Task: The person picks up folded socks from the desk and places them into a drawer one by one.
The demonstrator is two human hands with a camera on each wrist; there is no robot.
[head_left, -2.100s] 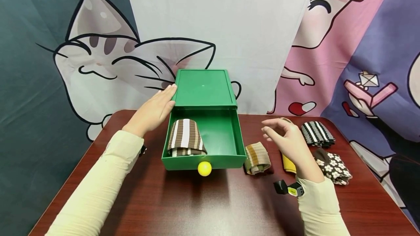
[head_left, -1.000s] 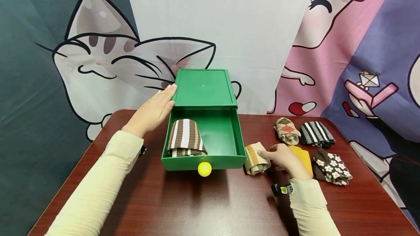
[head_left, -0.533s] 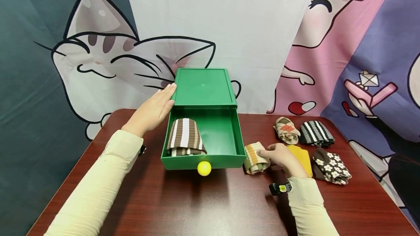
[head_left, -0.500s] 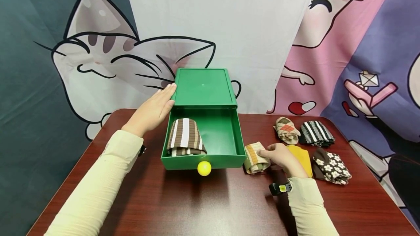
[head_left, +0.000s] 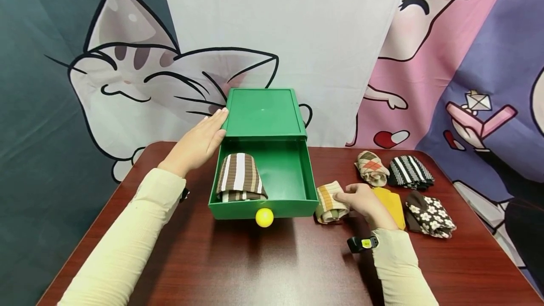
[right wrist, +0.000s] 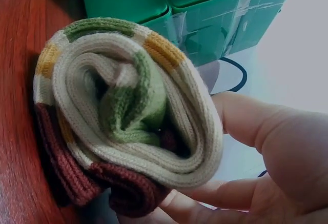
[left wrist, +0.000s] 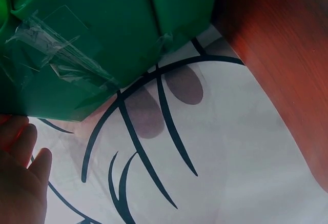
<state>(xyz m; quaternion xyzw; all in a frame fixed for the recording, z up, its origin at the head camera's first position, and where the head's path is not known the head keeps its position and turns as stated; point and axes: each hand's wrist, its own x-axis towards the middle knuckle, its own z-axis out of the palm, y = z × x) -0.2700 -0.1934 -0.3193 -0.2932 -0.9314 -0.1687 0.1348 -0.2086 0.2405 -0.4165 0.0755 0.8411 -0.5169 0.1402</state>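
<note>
A green drawer box [head_left: 263, 112] stands at the back of the table with its drawer [head_left: 289, 174] pulled out. My left hand [head_left: 197, 143] lies with straight fingers along the box's left side. Inside the drawer, at the left, sits a brown-and-white striped rolled sock [head_left: 240, 174]. Just right of the drawer is a cream rolled sock [head_left: 331, 199] with yellow, green and maroon bands. My right hand [head_left: 365, 202] pinches this sock from its right side; in the right wrist view the thumb [right wrist: 246, 116] is on one side and fingers [right wrist: 225, 196] reach under the roll.
Several more folded socks lie to the right: an argyle one [head_left: 371, 168], a black-and-white striped one [head_left: 410, 172], a yellow one [head_left: 392, 207] and a brown floral one [head_left: 431, 215]. A yellow ball knob [head_left: 264, 217] sticks out from the drawer front. Printed cloth [head_left: 276, 22] hangs behind the table.
My right hand has come down and left from above the yellow sock to the cream banded sock and taken hold of it. My left hand has stayed on the box.
</note>
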